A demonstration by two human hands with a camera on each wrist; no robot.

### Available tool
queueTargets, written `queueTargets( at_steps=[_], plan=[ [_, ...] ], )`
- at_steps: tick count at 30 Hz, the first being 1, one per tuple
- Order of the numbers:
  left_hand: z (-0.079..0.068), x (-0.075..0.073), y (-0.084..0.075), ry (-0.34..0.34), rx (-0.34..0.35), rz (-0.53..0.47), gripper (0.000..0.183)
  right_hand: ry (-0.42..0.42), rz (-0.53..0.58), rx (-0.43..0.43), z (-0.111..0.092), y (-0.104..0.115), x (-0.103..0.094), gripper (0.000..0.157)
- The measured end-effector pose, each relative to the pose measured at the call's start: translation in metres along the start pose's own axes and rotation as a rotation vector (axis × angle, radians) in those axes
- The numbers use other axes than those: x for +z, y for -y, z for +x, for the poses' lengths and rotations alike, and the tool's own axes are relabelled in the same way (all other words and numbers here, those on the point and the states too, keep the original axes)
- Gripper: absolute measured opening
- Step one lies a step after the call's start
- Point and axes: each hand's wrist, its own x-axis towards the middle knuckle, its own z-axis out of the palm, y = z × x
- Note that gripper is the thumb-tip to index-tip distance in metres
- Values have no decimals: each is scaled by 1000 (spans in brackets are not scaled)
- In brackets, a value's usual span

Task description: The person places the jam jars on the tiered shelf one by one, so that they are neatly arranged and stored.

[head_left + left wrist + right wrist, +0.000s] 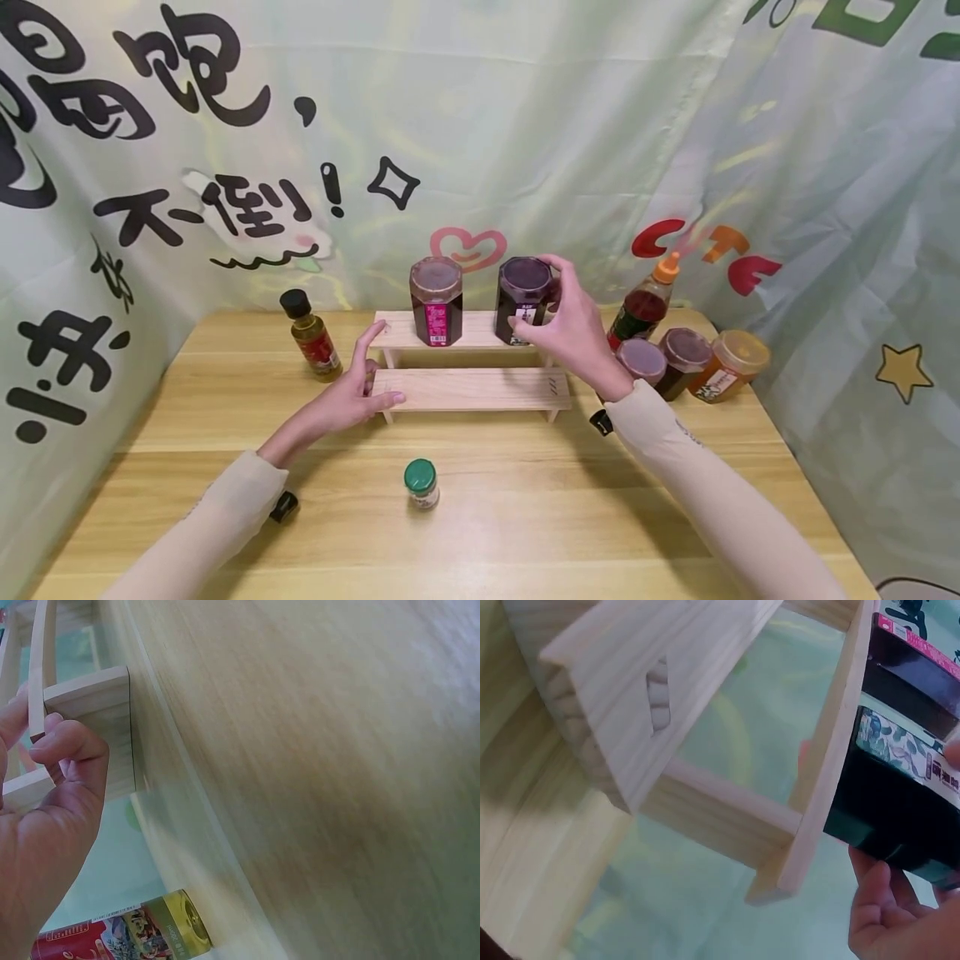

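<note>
Head view: a dark jar [524, 298] is gripped by the right hand [572, 332], fingers curled round its side and lid, at the right end of the rack's [472, 388] upper step, near the desk's [525, 517] back edge; whether the base is fully seated can't be told. The left hand [352, 397] lies w/ fingers relaxed and straight against the rack's left end, holding nothing. A second jar [436, 300] stands apart on the left of that step; a green-cap jar [422, 483] stands toward the front edge, an oil bottle [311, 335] near the back-left corner, and a sauce bottle [647, 303] w/ three more jars by the right edge. Left wrist view: the fingertips [67, 742] are seen touching the rack's end board [105, 720]; the rack is best kept braced so, imo, as it looks light and could shift. Right wrist view: the jar's [900, 802] base is seen at the step's [832, 750] edge, the fingers [889, 915] beneath it. The jar should be kept upright, set flat and well in from the edge, label to the front, and let go only once settled.
</note>
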Motion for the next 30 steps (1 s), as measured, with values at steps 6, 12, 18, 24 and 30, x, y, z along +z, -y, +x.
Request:
queueTargets(
  at_steps=[6,12,18,24,30],
  plan=[
    [-1,-1,0,-12,24,24,117,107,0,42,2,1,-7,108],
    [-1,0,2,-4,31,10,116,165,69,103,-12,0,-23,109],
    [0,0,2,2,34,-1,116,77,19,12,-30,-2,-57,73],
    [0,0,1,2,35,11,115,-22,-33,6,-52,-14,-95,52],
    [0,0,0,-4,29,12,116,-130,-73,-15,-74,-35,-128,50]
  ],
)
